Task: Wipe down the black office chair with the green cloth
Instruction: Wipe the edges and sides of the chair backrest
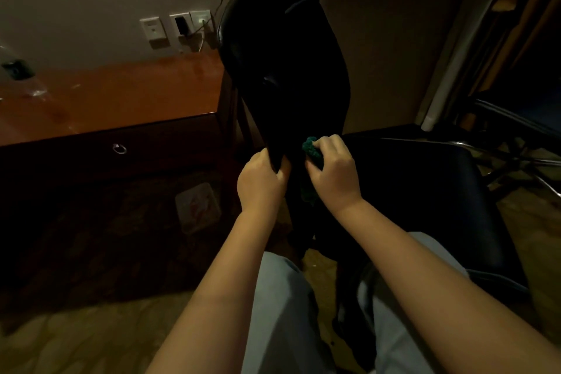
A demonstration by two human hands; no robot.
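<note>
**Chair back held low while the cloth is pressed to it**

Head view: A black office chair [303,106] is seen in dim light, with its backrest [273,39] rising at the centre and its seat [425,191] stretching out to the right. The lower edge of the backrest is gripped by the left hand [261,182], whose fingers are curled round that edge. Just right of it, at the foot of the backrest where the seat begins, a green cloth [309,147] is held by the right hand [332,173]. The fingers are bent and bunched together over the cloth, pressing it against the chair. Part of the cloth shows beyond the fingertips, and another fold is seen below the palm. The two hands are near each other but apart. To the left of the chair a brown wooden desk [106,94] is seen, with a ring pull [119,149] on its drawer front. Wall sockets [176,26] are set in the wall left of the chair's top. Below the chair, light trousers [273,297] are visible between the forearms.
</note>
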